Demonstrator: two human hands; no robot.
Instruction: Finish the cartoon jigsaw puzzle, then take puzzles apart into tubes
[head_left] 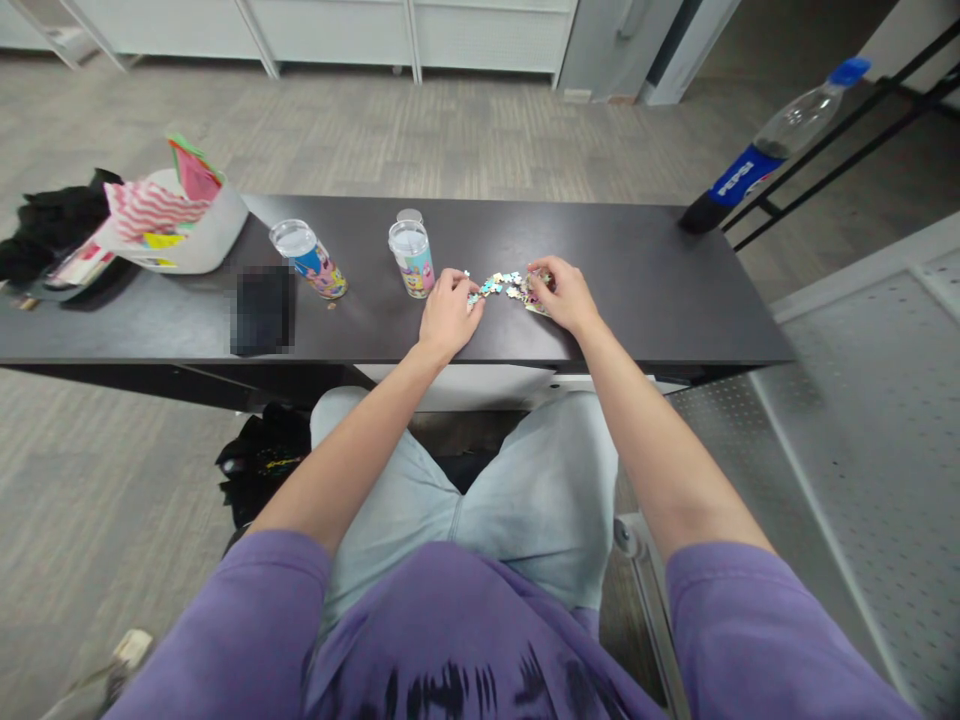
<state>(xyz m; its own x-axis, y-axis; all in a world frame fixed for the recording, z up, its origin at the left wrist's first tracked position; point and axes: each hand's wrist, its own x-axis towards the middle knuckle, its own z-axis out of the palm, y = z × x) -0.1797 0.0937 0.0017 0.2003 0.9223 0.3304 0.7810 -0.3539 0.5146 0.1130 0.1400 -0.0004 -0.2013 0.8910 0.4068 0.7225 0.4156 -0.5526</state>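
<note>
Small multicoloured puzzle pieces lie in a loose pile on the dark table, between my two hands. My left hand rests at the pile's left side, its fingers bent and apart over a few pieces. At the right side, my right hand curls its fingers down on more pieces; what lies under the fingertips is partly hidden. Just left of my left hand stands a clear-lidded cartoon canister. A second cartoon canister stands further left.
A Pepsi bottle stands at the table's back right corner, by a black metal rail. On the left are a white basket with striped packaging, a dark blurred object and black cloth.
</note>
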